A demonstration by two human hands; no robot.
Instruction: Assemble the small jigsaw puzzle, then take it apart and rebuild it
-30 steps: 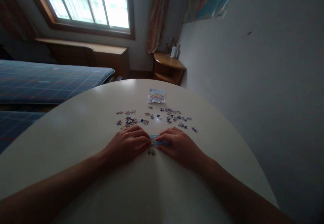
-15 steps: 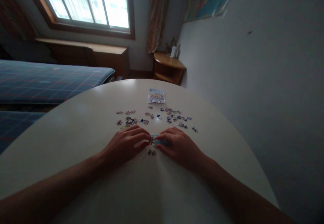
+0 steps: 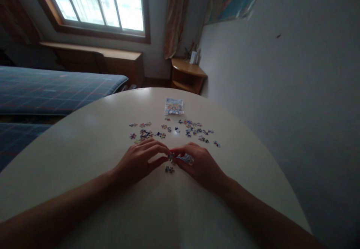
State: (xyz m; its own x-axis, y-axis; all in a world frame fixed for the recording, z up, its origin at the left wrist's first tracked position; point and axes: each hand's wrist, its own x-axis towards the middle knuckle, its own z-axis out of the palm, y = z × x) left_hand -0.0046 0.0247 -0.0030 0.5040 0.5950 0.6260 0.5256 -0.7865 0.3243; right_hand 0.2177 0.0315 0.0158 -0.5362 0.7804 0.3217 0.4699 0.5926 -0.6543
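My left hand (image 3: pixel 141 160) and my right hand (image 3: pixel 197 161) meet at the middle of a round white table (image 3: pixel 92 136). Both pinch a small joined cluster of puzzle pieces (image 3: pixel 184 158), lifted a little off the tabletop between the fingertips. One loose piece (image 3: pixel 169 169) lies just below the hands. Several loose puzzle pieces (image 3: pixel 174 131) are scattered beyond the hands. A small picture card (image 3: pixel 173 106) lies further back.
A bed with a blue plaid cover (image 3: pixel 47 87) stands to the left of the table. A wooden corner shelf (image 3: pixel 188 74) sits behind it by the wall. The grey wall (image 3: pixel 281 72) runs close along the right edge. A window (image 3: pixel 98 1) is at the back.
Both hands have raised their fingers from lying flat on the cluster to pinching it, and the cluster has come up slightly off the table.
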